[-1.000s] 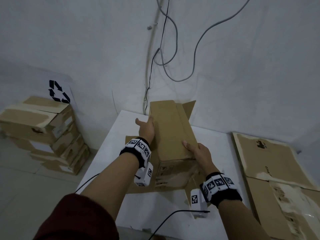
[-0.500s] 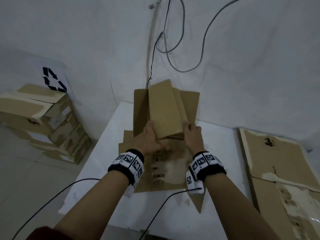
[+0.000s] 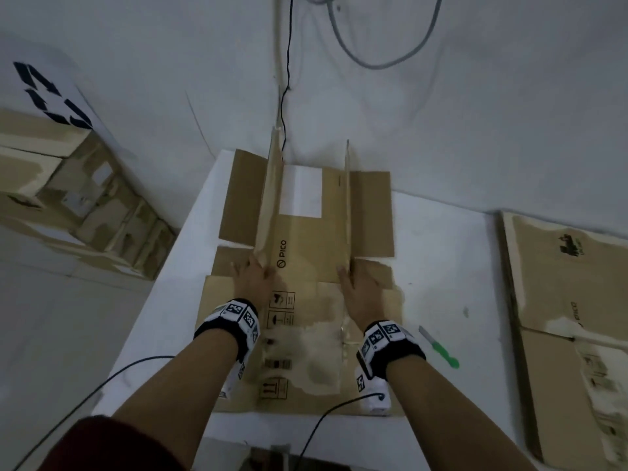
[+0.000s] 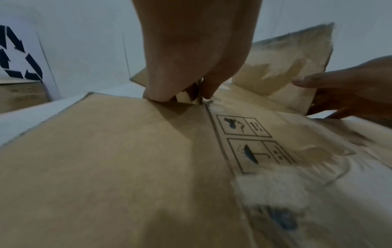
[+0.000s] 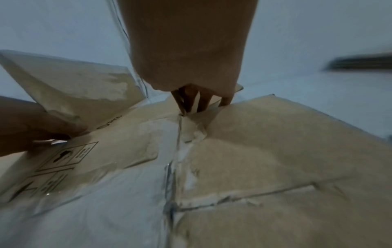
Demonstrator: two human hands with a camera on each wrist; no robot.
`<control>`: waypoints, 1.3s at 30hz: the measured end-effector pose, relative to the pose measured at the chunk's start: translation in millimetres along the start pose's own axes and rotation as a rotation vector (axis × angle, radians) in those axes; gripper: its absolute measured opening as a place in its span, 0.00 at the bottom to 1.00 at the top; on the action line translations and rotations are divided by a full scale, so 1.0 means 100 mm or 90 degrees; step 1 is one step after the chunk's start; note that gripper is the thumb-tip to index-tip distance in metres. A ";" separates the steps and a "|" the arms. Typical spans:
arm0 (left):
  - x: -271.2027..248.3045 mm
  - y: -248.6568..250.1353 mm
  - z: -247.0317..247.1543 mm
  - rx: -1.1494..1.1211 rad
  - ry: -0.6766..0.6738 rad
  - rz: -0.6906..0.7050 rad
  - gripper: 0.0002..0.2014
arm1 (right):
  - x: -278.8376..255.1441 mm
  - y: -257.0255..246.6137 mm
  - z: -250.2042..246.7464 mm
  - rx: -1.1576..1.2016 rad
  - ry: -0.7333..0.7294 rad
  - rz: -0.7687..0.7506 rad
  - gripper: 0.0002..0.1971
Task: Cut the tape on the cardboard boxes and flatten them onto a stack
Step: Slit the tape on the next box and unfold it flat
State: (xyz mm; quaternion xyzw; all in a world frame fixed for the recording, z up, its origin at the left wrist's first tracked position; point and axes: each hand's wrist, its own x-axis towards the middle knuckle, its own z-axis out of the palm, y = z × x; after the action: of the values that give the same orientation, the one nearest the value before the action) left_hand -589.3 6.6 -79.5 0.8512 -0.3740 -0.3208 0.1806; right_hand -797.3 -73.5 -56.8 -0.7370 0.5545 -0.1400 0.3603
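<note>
From the head view, the opened cardboard box lies spread out on the white desk, its bottom panel flat and printed with "PICO", while two long flaps stand up on edge along either side. The left hand sits at the near end of the left upright flap, and the right hand sits at the near end of the right one, both with wrists banded in marker-covered straps. A green-handled knife lies on the desk just to the right of the box, apart from both hands. To the far right a stack of flattened boxes rests flat, and on the floor to the left stand taped boxes piled against the wall. From the left wrist view, the left hand has its fingers curled down and pinching the thin edge of the flap where it meets the flat panel, beside the printed handling symbols; the right hand shows at the far edge, fingers straight against the other flap. From the right wrist view, the right hand reaches down with fingers extended and pressed at the base of its flap; whether they close around the edge I cannot tell. Torn clear tape runs along the seam below it.
</note>
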 end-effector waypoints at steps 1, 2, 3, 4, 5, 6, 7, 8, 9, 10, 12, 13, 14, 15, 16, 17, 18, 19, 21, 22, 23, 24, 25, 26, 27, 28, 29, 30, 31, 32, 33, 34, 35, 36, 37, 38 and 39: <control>0.00 -0.05 0.05 0.013 0.014 -0.016 0.24 | 0.01 0.07 0.09 -0.021 0.024 0.009 0.22; -0.02 -0.08 0.09 0.014 0.046 -0.034 0.26 | -0.01 0.12 0.15 -0.024 0.054 0.017 0.24; -0.03 -0.11 0.14 -0.002 0.095 -0.052 0.28 | -0.02 0.16 0.20 -0.016 0.078 0.032 0.25; -0.06 -0.12 0.18 -0.042 0.165 -0.075 0.34 | -0.01 0.22 0.25 0.003 0.109 0.045 0.25; -0.11 -0.12 0.21 -0.102 0.243 -0.112 0.43 | -0.01 0.27 0.28 0.040 0.151 0.072 0.22; -0.12 -0.12 0.25 -0.154 0.315 -0.162 0.53 | -0.01 0.32 0.30 0.096 0.203 0.103 0.16; -0.15 -0.09 0.26 -0.165 0.372 -0.202 0.62 | -0.02 0.33 0.29 0.162 0.267 0.138 0.22; -0.19 -0.05 0.25 -0.153 0.411 -0.234 0.67 | -0.05 0.33 0.28 0.228 0.329 0.172 0.38; -0.19 -0.05 0.27 -0.141 0.443 -0.231 0.68 | -0.07 0.32 0.28 0.267 0.379 0.196 0.50; -0.17 -0.07 0.29 -0.129 0.450 -0.186 0.65 | -0.08 0.32 0.29 0.225 0.415 0.199 0.54; -0.14 -0.09 0.34 -0.049 0.384 0.003 0.48 | -0.09 0.28 0.27 0.033 0.414 0.139 0.48; -0.12 -0.11 0.39 0.006 0.340 0.091 0.39 | -0.07 0.31 0.31 -0.060 0.386 0.074 0.40; -0.11 -0.13 0.42 0.039 0.287 0.139 0.35 | -0.06 0.32 0.36 -0.118 0.339 -0.001 0.34; -0.09 -0.16 0.45 0.041 0.234 0.169 0.34 | -0.06 0.32 0.41 -0.130 0.278 -0.075 0.30; -0.08 -0.20 0.46 0.044 0.196 0.188 0.31 | -0.07 0.34 0.47 -0.137 0.204 -0.130 0.26; -0.08 -0.25 0.47 0.063 0.177 0.210 0.29 | -0.09 0.36 0.53 -0.167 0.131 -0.160 0.25; -0.09 -0.28 0.47 0.105 0.168 0.236 0.28 | -0.11 0.36 0.57 -0.218 0.083 -0.169 0.25; -0.10 -0.32 0.48 0.161 0.157 0.264 0.29 | -0.13 0.38 0.60 -0.270 0.063 -0.166 0.26; -0.12 -0.34 0.49 0.240 0.150 0.296 0.28 | -0.13 0.40 0.63 -0.312 0.062 -0.153 0.28; -0.11 -0.33 0.51 0.249 0.153 0.294 0.28 | -0.12 0.39 0.63 -0.314 0.066 -0.148 0.28; -0.10 -0.33 0.52 0.249 0.151 0.287 0.28 | -0.12 0.40 0.63 -0.319 0.064 -0.145 0.28; -0.09 -0.32 0.52 0.249 0.148 0.281 0.28 | -0.11 0.40 0.63 -0.327 0.064 -0.142 0.28; -0.09 -0.32 0.52 0.250 0.146 0.279 0.28 | -0.11 0.40 0.64 -0.332 0.060 -0.139 0.28; -0.08 -0.33 0.51 0.252 0.143 0.282 0.28 | -0.11 0.40 0.64 -0.336 0.055 -0.138 0.29; -0.07 -0.34 0.50 0.248 0.138 0.283 0.28 | -0.11 0.40 0.63 -0.337 0.049 -0.138 0.29; -0.07 -0.34 0.49 0.240 0.131 0.286 0.28 | -0.10 0.39 0.62 -0.335 0.039 -0.140 0.29; -0.09 -0.34 0.48 0.229 0.121 0.289 0.29 | -0.10 0.39 0.60 -0.331 0.029 -0.142 0.29; -0.13 -0.35 0.48 0.220 0.113 0.293 0.29 | -0.11 0.39 0.58 -0.323 0.020 -0.143 0.29; -0.20 -0.36 0.49 0.214 0.111 0.297 0.30 | -0.15 0.39 0.57 -0.314 0.014 -0.144 0.29; -0.30 -0.38 0.52 0.212 0.112 0.298 0.30 | -0.22 0.39 0.57 -0.303 0.013 -0.144 0.29; -0.43 -0.42 0.56 0.210 0.112 0.297 0.30 | -0.35 0.39 0.57 -0.293 0.013 -0.142 0.29; -0.58 -0.48 0.60 0.209 0.113 0.298 0.30 | -0.51 0.40 0.59 -0.286 0.013 -0.141 0.29; -0.76 -0.55 0.66 0.209 0.118 0.304 0.30 | -0.69 0.42 0.62 -0.284 0.012 -0.140 0.30; -0.93 -0.62 0.71 0.210 0.125 0.310 0.30 | -0.89 0.45 0.65 -0.286 0.013 -0.138 0.30; -1.10 -0.68 0.74 0.211 0.127 0.314 0.29 | -1.09 0.47 0.68 -0.291 0.015 -0.134 0.31; -1.24 -0.74 0.77 0.209 0.125 0.318 0.30 | -1.26 0.49 0.71 -0.301 0.017 -0.128 0.31; -1.36 -0.80 0.79 0.207 0.123 0.322 0.30 | -1.41 0.51 0.74 -0.312 0.021 -0.122 0.31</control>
State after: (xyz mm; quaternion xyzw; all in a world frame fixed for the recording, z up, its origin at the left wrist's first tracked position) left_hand -671.6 155.4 -125.3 0.7756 -0.6011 -0.1195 0.1512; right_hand -837.8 77.2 -116.1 -0.8491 0.5052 -0.0467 0.1471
